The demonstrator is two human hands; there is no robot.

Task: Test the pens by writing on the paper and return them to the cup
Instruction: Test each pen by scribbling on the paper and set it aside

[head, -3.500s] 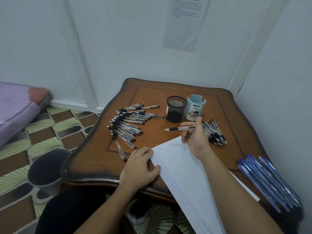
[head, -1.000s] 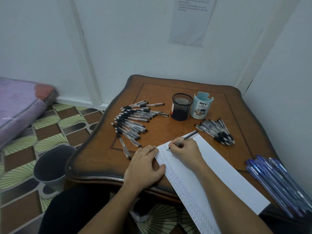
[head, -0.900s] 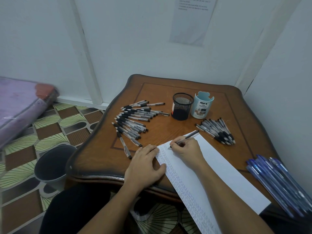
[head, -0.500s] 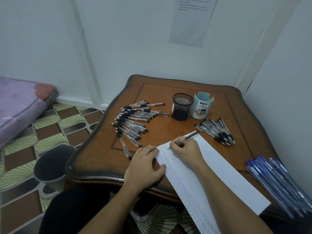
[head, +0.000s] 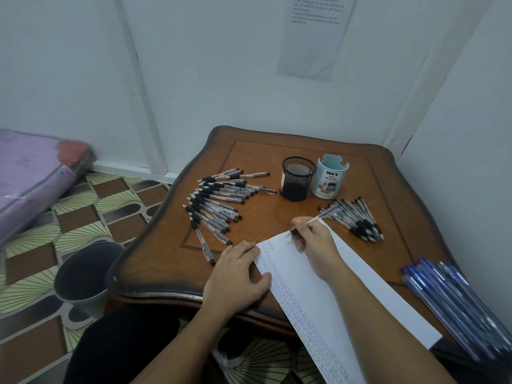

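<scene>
Now right fingers (head: 299, 223) grip the pen (head: 321, 216), shifted right off the paper's (head: 296, 275) scribbles.
Left hand (head: 235, 275) lies flat; return to mesh cup (head: 297, 182) likely next.

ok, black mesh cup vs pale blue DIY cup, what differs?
The black mesh cup is see-through wire with a plain round rim; the pale blue DIY cup has solid walls, a printed label and a shaped, notched rim. The mesh cup stands left, nearer the fanned pile of pens; the blue one stands right, nearer the smaller pile. Both stand upright on the table, with no pens sticking out.
</scene>
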